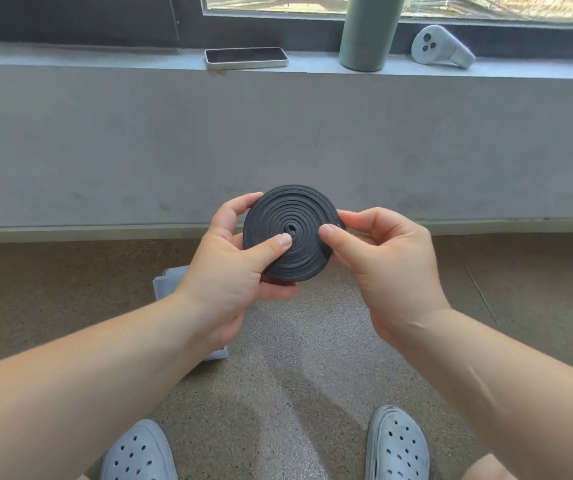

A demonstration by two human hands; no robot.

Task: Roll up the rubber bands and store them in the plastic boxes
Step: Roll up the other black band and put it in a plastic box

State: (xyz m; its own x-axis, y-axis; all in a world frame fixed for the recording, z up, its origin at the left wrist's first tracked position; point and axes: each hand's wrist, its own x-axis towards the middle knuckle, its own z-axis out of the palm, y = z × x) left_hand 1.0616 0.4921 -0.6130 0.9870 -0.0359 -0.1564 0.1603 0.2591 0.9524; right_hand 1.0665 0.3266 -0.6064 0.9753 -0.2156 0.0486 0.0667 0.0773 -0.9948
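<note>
Between our left hand [233, 268] and right hand [378, 261] the black flat-coiled rubber band [290, 233] sits pinched — we should keep thumbs pressing the spiral so it cannot spring open.

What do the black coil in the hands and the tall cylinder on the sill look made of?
The black coil looks like matte rubber: a flat strip wound in a spiral, no shine. The tall cylinder is probably coated metal, smooth satin grey-green; plastic is possible.
</note>
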